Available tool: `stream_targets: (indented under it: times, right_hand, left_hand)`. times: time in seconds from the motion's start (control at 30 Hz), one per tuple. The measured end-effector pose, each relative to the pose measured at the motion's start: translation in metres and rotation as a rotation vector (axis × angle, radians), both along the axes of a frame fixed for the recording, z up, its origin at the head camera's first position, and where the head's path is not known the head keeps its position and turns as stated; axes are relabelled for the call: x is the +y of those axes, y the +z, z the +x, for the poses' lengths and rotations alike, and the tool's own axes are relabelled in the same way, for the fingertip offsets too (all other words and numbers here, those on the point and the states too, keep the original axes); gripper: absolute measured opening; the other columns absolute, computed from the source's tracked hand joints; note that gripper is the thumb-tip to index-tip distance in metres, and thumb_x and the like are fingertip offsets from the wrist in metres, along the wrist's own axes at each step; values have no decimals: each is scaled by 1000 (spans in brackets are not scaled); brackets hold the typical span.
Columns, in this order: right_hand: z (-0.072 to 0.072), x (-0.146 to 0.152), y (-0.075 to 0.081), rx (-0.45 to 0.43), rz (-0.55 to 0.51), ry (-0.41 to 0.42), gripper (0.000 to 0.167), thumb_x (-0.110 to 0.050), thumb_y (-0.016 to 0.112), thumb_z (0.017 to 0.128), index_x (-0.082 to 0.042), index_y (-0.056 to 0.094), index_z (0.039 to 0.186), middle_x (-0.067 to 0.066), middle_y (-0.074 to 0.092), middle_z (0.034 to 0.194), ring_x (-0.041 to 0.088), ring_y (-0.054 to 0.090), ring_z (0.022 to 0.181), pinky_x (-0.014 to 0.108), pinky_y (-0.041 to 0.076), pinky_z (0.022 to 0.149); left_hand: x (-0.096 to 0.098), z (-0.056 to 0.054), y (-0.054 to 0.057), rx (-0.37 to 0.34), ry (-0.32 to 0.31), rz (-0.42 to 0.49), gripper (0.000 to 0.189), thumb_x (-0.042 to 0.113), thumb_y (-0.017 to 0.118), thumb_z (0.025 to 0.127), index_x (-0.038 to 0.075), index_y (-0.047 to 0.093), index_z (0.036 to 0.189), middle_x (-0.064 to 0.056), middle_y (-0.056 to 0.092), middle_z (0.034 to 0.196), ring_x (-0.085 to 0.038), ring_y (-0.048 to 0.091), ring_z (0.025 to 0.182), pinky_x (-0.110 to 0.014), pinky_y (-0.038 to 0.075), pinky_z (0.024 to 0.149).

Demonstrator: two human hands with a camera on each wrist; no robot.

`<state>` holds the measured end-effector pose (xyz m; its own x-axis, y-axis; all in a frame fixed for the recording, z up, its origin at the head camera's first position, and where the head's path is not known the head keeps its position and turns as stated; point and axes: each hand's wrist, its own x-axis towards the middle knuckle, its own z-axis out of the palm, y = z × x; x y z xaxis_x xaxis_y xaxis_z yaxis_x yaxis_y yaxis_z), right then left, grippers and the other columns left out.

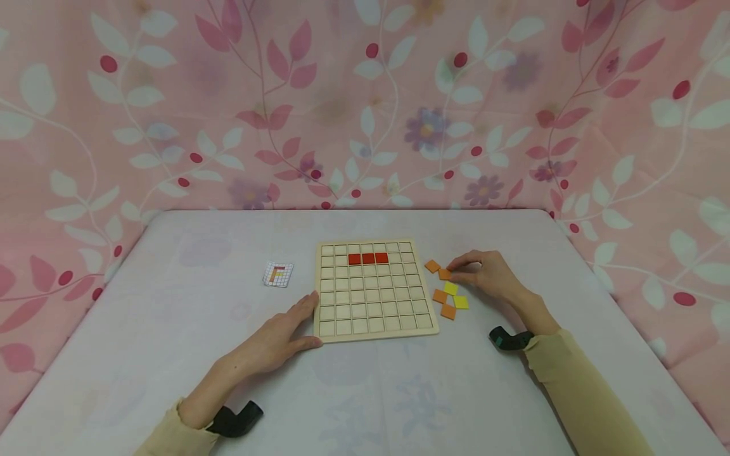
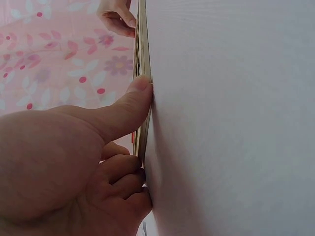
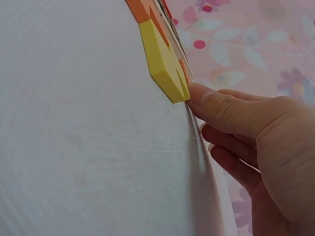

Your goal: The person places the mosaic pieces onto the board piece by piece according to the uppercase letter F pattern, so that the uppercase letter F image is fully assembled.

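A wooden grid board (image 1: pixel 371 337) lies mid-table in the head view, with red square tiles (image 1: pixel 368 258) in a row near its far side. My left hand (image 1: pixel 274 339) rests against the board's left edge, the thumb (image 2: pixel 140 91) touching the near left corner. Right of the board, my right hand (image 1: pixel 489 277) pinches an orange tile (image 1: pixel 444 274) between thumb and forefinger, low at the table. Another orange tile (image 1: pixel 432 266) lies just left of it. Yellow tiles (image 1: pixel 461 303) and more orange tiles (image 1: pixel 448 311) lie nearer. In the right wrist view a yellow tile (image 3: pixel 162 69) partly hides the fingertips' contact.
A small card (image 1: pixel 278 275) with a coloured grid pattern lies left of the board. The white-covered table (image 1: pixel 371 399) ends at a pink floral cloth (image 1: pixel 342 126) behind. A black device (image 1: pixel 509 339) sits at the right wrist, another (image 1: pixel 238 419) at the left.
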<state>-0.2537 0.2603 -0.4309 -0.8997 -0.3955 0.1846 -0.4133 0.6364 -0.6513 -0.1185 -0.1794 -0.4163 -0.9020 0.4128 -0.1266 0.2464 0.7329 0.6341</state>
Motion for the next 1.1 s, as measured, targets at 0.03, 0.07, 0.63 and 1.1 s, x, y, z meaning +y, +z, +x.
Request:
stream_targets:
  times: [0.03,0.07,0.63,1.1]
  right_hand:
    - [0,0,0,12,0,7,22,-14,84,81,-12,79,102,1,76,98,23,67,102,49,49,98]
    - [0,0,0,21,-1,13,22,-14,84,81,-12,79,102,1,76,97,22,67,101,48,49,98]
    - [-2,-1,-1,51,5,27,22,-13,85,80,-11,79,101,2,77,95,24,68,98,50,50,96]
    - [-2,-18,16,-37,9,-61,19,-25,81,86,-16,78,103,3,75,106,26,62,109,52,46,100]
  left_hand:
    - [0,0,0,0,1,-1,85,34,68,95,5,20,159,-15,22,165,-33,20,152,-55,24,120]
    - [0,0,0,-2,2,0,86,34,68,95,6,20,159,-15,22,165,-33,19,152,-55,24,120]
    - [-1,0,0,-10,5,-4,86,34,68,95,7,19,160,-15,21,165,-33,19,153,-55,24,120]
    - [-1,-1,-2,5,4,-7,86,34,70,94,6,21,159,-15,23,164,-33,22,152,-55,26,119]
